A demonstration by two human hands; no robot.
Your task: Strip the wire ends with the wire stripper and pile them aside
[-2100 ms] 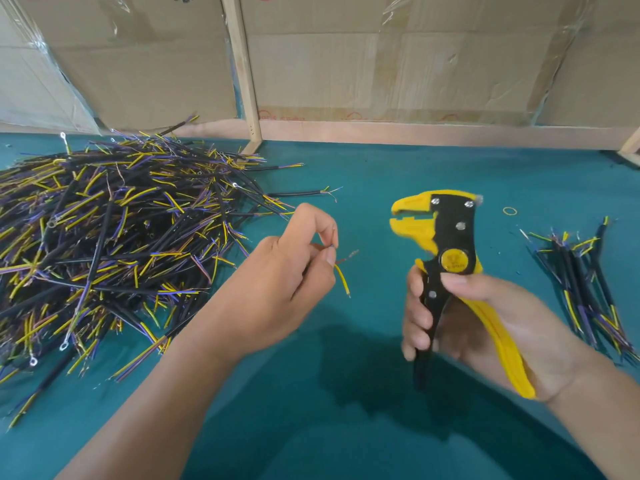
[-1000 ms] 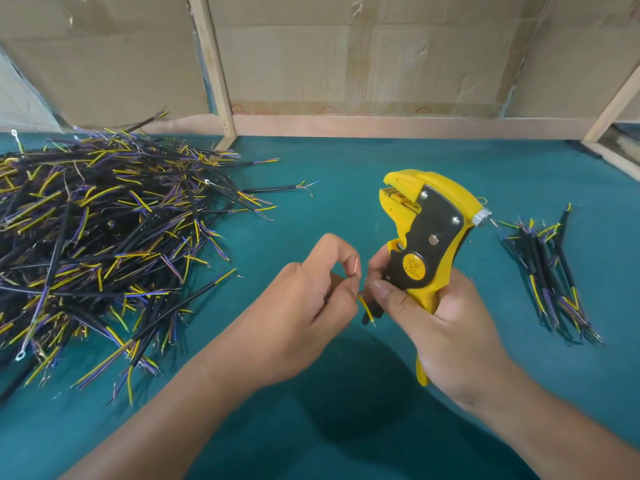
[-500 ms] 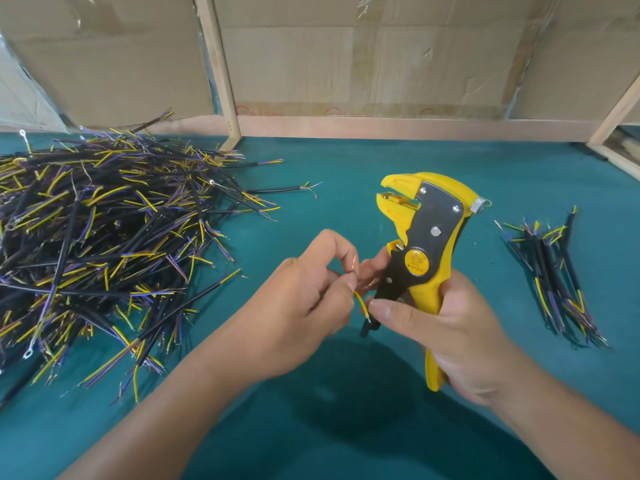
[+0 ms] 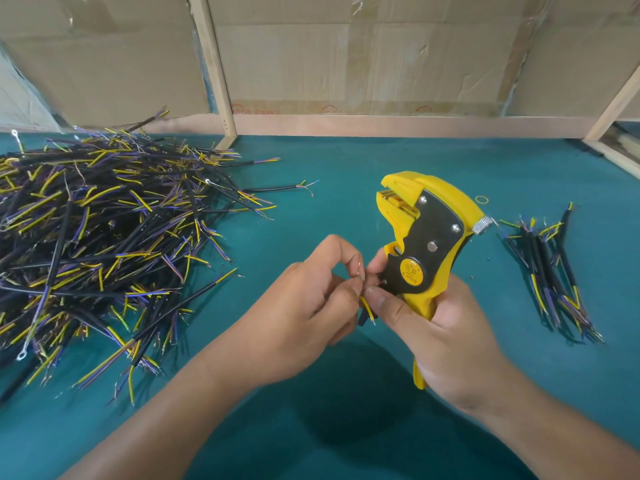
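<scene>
**Trainee:** What do I have in hand right now?

**Coach:** Your right hand (image 4: 446,327) is wrapped round the handles of the wire stripper (image 4: 427,237), head up and tilted toward the counter's far edge, its mouth empty. Your left hand (image 4: 311,299) pinches a short wire (image 4: 367,308) between thumb and fingertips, and your right thumb and forefinger touch that same wire, so both hands meet on it above the middle of the counter (image 4: 346,174).

**Trainee:** How do I do this step well?

**Coach:** I judge you are sorting out the small conductors before stripping. Separate one end cleanly, keep your left pinch close behind it so it stays straight, then feed it square into the mouth and squeeze once. Let your right fingers leave the wire before you squeeze, or the grip on the handles may be weak.

**Trainee:** Where does the wire go afterwards?

**Coach:** Onto the small pile (image 4: 550,271) near the counter's right edge. The big heap (image 4: 104,237) of unfinished wires lies toward the left edge, well apart from it.

**Trainee:** What has changed since two seconds back?

**Coach:** Then your hands were apart, the stripper held upright to the right of the wire. Now you have brought it in beside your left hand, and your right thumb has come off the tool's face onto the wire.
</scene>
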